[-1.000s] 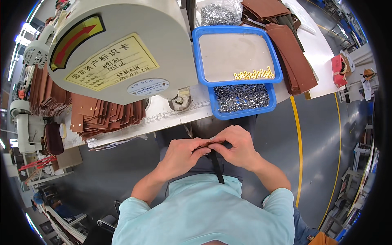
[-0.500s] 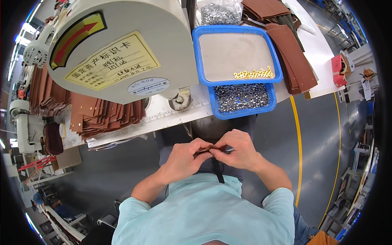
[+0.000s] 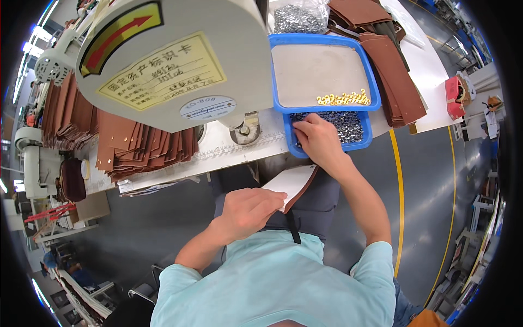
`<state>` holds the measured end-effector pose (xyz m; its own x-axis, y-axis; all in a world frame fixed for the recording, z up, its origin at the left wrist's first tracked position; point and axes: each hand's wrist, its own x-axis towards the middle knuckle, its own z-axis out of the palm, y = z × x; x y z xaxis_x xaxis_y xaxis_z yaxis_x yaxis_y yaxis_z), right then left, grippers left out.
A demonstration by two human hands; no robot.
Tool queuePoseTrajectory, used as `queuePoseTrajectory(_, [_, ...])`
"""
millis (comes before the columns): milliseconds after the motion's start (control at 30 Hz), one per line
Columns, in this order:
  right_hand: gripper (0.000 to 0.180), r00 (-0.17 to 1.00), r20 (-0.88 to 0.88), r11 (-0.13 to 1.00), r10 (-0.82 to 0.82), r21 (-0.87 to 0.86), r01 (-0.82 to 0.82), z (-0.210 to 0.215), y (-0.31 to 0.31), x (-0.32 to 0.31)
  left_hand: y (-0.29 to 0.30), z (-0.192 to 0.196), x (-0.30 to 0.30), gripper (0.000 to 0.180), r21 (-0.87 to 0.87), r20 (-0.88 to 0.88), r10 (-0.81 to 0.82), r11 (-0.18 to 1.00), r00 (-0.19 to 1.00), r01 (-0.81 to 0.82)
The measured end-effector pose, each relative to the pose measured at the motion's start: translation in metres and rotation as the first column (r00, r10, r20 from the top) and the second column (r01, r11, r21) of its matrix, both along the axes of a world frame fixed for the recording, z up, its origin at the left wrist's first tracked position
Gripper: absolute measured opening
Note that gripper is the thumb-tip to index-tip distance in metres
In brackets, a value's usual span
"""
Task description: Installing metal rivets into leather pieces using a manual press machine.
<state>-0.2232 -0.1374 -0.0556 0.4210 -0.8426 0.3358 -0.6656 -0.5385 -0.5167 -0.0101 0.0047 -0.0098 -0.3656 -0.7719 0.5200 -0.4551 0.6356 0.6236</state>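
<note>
Above my lap, my left hand grips a brown leather piece by its near end. Its pale side faces up, and a brown edge shows along the right. My right hand reaches over the lower blue tray, thumb and fingers pinched at its left part. Whatever sits between those fingertips is too small or hidden to make out. Many small dark shiny metal fasteners fill that tray. Overlapping its far side is an upper blue tray with small gold-coloured rings along its near edge.
A large pale machine head looms at upper left, above a metal base on the white table. Stacked brown leather pieces lie left, more leather strips right. Behind the trays sits a clear bag of metal parts.
My right hand has left the leather piece and moved forward to the lower tray. The leather, folded up between both hands before, now lies opened out in my left hand.
</note>
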Motion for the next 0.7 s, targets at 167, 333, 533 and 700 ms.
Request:
queuePoseTrajectory(167, [0.009, 0.996, -0.083, 0.996, -0.017, -0.087, 0.010, 0.002, -0.004, 0.000, -0.002, 0.006, 0.007, 0.026, -0.165, 0.024, 0.000, 0.986, 1.000, 0.004])
queuePoseTrajectory(333, [0.008, 0.992, -0.128, 0.994, -0.014, -0.105, 0.001, 0.001, -0.002, -0.004, 0.000, 0.002, 0.010, 0.022, -0.303, 0.006, -0.038, 0.952, 0.999, 0.038])
queuePoseTrajectory(533, [0.005, 0.998, 0.045, 0.958, -0.032, -0.285, 0.043, 0.029, 0.024, -0.006, -0.001, 0.006, 0.008, 0.020, -0.321, 0.013, -0.044, 0.946, 0.999, 0.046])
queuePoseTrajectory(700, [0.008, 0.824, 0.556, 0.662, 0.115, 0.576, -0.481, 0.074, 0.085, -0.012, -0.002, 0.002, 0.007, 0.021, -0.293, -0.006, -0.058, 0.954, 0.998, 0.053])
